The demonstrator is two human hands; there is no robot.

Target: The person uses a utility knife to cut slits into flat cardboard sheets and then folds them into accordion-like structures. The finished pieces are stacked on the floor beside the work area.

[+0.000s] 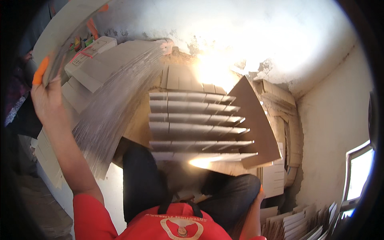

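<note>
The left hand (pixel 47 98), raised left of the card stack (pixel 196 128), grips a flat sheet (pixel 66 28). The right hand (pixel 261 194) sits below the stack, grip unclear.

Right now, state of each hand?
Left hand: raised, closed on a flat cardboard sheet.
Right hand: low by the right knee, mostly hidden; open or closed cannot be told.

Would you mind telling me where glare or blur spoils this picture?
Head view: sunlight burns out the wall and the top of the cardboard rows; the fanned stack by the raised left hand is smeared; edges bend toward the dark rim.
</note>
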